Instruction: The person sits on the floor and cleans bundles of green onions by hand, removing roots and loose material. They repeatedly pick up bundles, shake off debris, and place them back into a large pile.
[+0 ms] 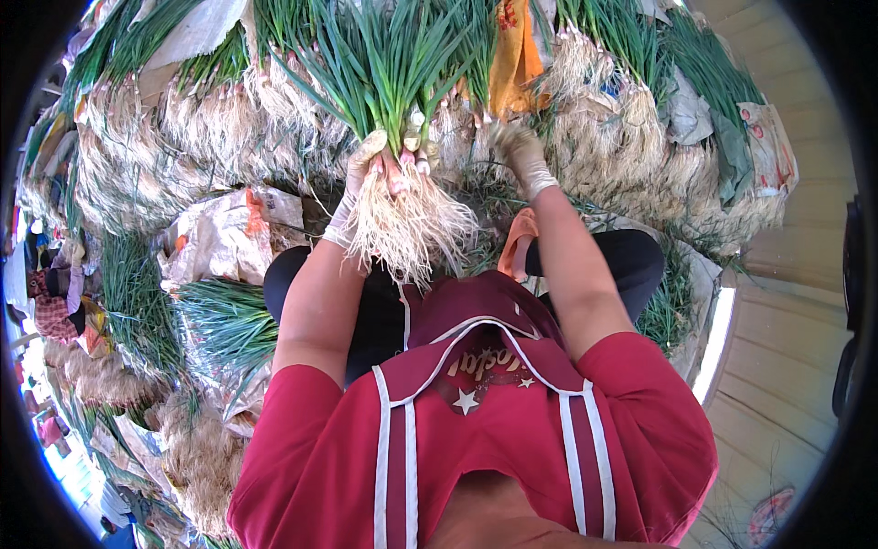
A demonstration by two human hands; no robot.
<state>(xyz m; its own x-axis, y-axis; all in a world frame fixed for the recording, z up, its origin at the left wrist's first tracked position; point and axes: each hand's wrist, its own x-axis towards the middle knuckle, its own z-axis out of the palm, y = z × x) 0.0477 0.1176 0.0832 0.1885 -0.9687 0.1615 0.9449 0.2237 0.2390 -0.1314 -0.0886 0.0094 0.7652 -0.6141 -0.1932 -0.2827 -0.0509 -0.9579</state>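
Note:
My gloved left hand [358,168] grips a bunch of young garlic plants [394,175] around the base of the stems. Its green leaves point away from me, and its long pale roots hang towards my lap over a maroon apron [487,309]. My right hand [520,156], also in a light glove, is blurred by motion at the near edge of the heaped garlic plants [603,130], just below an orange sack [511,68]. Whether its fingers hold a stem cannot be made out.
More rooted bunches [206,123] lie in a long row across the far side. At my left are a white woven sack [219,233] and a pile of green leaves [230,319]. A person [58,302] is at far left. A ribbed tan wall [782,329] runs along the right.

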